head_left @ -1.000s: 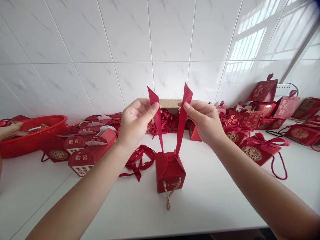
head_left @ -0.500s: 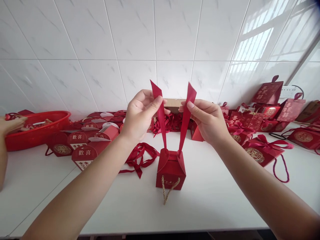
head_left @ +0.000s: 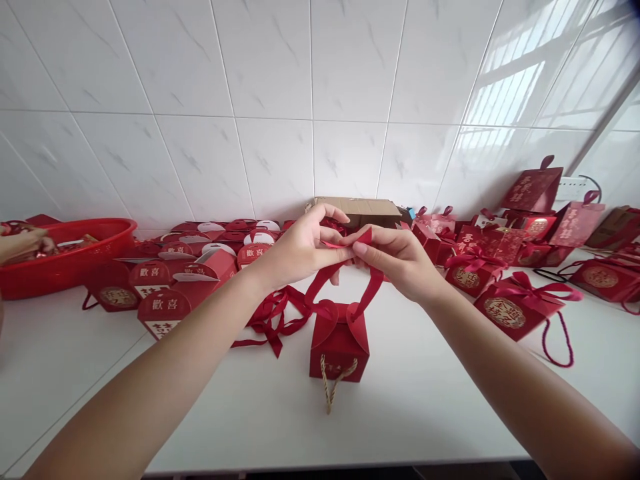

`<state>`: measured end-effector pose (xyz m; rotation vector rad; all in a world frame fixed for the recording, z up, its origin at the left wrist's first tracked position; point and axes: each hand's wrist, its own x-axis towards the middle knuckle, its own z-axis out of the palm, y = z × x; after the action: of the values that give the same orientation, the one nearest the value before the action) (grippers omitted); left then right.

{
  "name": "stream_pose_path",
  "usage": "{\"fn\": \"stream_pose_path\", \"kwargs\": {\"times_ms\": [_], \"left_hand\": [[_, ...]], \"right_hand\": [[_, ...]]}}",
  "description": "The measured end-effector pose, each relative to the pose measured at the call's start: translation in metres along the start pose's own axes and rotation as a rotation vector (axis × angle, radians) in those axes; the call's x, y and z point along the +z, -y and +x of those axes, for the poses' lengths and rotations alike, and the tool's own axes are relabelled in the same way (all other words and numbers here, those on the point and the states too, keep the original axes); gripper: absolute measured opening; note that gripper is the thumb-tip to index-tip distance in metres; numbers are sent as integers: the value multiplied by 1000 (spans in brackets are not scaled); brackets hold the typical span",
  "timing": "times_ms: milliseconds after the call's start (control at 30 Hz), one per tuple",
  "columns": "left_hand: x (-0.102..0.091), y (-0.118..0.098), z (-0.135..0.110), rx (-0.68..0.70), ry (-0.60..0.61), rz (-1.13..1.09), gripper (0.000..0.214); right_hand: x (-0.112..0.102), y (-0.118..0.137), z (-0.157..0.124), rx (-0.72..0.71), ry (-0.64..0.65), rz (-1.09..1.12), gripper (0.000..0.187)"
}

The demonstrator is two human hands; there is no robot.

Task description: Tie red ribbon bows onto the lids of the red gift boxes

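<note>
White tiled wall behind a white counter, window light at right.

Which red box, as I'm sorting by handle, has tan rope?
The small box alone in front, its ribbon in the left hand and right hand; no other shows rope.

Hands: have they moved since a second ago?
Yes. Left hand and right hand closed inward and dropped. They flanked the cardboard box before; now they meet just below it, pinching the ribbon over the red box.
</note>
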<state>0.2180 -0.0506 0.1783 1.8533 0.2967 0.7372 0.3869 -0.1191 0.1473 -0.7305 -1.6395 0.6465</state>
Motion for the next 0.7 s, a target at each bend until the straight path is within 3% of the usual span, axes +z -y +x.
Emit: {"fn": "stream_pose_path", "kwargs": {"times_ms": [133,367,500,633,700], "left_hand": [[-5,3,-4,-93,39,-84,40],[-10,10,-2,-231,-79,-355,22],[-8,11,-1,-233,-91,-409,14],[-7,14,-4,-104,-128,-338,20],[-6,17,-7,3,-230,-177,21]], "right_hand": [[-1,0,-1,-18,17,-92,17],[-7,-2,-3,-352,152,-570,27],[-6,-4,-3,-486,92,-776,31],[1,-6,-6,-449,-24,-659,27],[5,-9,-13,-356,-134,-512,25]]}}
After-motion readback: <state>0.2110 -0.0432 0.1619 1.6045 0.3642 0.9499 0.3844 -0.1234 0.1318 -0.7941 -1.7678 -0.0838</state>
